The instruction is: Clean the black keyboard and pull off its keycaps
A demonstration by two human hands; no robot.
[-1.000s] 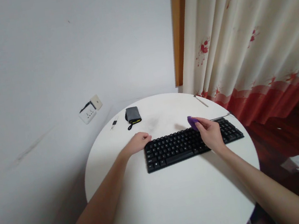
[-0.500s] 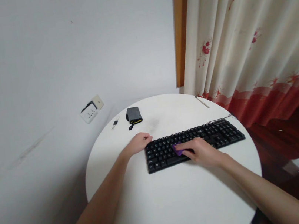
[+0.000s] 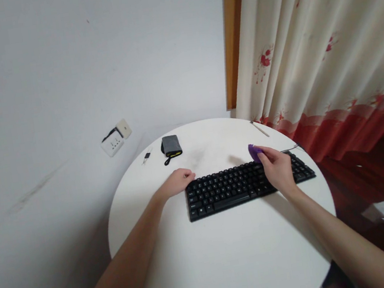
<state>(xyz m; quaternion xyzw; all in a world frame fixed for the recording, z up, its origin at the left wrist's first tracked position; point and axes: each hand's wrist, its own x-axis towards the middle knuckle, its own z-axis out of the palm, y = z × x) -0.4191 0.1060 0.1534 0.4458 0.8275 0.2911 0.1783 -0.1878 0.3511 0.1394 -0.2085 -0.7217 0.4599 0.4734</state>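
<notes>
A black keyboard (image 3: 234, 188) lies across the middle of a round white table (image 3: 231, 258). My left hand (image 3: 178, 182) rests on the table with its fingers curled against the keyboard's left end. My right hand (image 3: 278, 169) is raised above the right part of the keyboard and pinches a small purple lump (image 3: 254, 152) in its fingertips, held just over the top row of keys.
A grey pouch with a yellow edge (image 3: 171, 147) and a small clip (image 3: 146, 157) lie at the table's far left. A thin stick (image 3: 259, 129) lies at the far right. A wall socket (image 3: 114, 141) sits low on the wall. A flowered curtain (image 3: 318, 48) hangs to the right.
My right hand, which was pressing the purple lump on the keys at the keyboard's middle, has lifted and moved right to the top right of the keyboard. My left hand has stayed put.
</notes>
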